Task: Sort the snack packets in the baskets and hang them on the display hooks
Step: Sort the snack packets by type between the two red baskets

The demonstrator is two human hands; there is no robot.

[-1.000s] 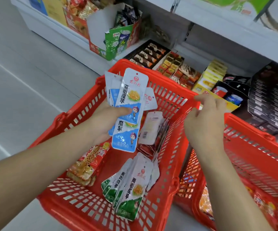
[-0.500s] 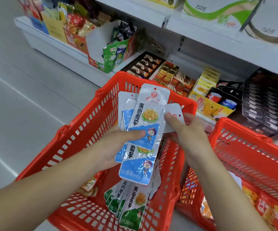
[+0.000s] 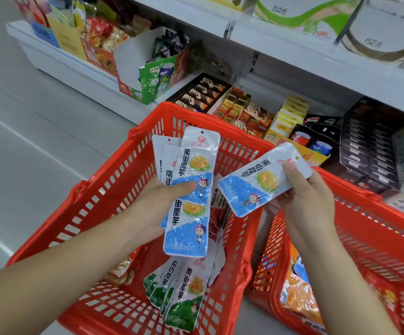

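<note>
The thumb of the left hand presses across the front of a fanned stack of blue packets, the other fingers curled behind it, at centre frame; the right hand, centre right, pinches a single blue packet near its hole end, thumb on top, the packet tilted toward the stack; both hang over the left red basket, where green packets lie at lower centre; a second red basket sits at lower right. The fan looks loosely held, so sliding the single packet in could, I judge, nudge a slick rear packet free; it would drop among the green ones and undo the sort; no display hooks are visible.
</note>
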